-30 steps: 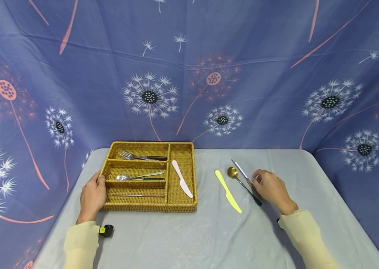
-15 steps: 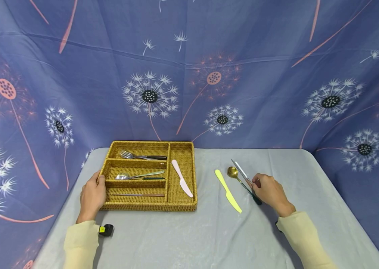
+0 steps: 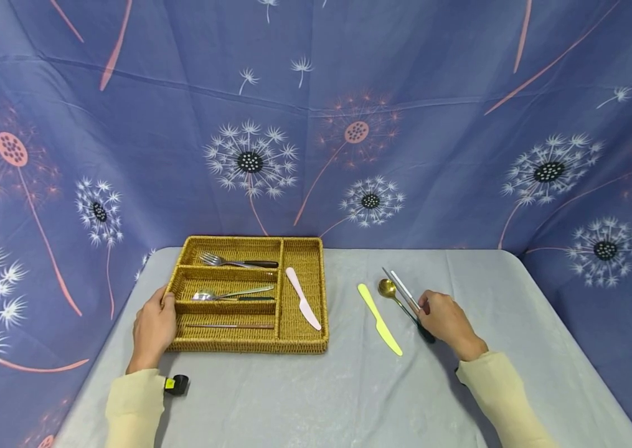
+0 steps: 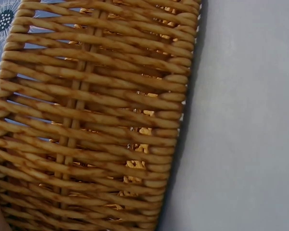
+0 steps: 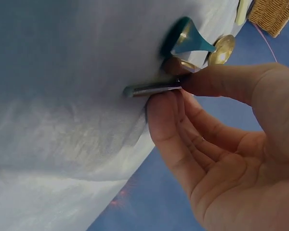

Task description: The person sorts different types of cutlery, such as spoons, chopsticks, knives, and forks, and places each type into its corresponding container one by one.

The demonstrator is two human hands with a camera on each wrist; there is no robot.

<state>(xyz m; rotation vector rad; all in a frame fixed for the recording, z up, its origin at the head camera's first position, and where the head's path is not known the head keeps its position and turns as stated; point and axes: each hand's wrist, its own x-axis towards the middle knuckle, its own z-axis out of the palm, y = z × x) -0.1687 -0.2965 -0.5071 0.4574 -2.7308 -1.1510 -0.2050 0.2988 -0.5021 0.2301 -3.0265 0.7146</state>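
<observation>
The right hand (image 3: 446, 320) pinched slim metal chopsticks (image 3: 403, 290) beside the gold spoon (image 3: 388, 287); the left hand (image 3: 154, 326) gripped the woven tray (image 3: 248, 343).

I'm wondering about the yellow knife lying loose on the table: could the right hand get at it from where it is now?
Probably yes. The yellow knife lies flat on the bare cloth just left of the right hand, with only the gold spoon between them. But that hand's grip is already pinching a thin utensil, so it would need to let go first.
</observation>
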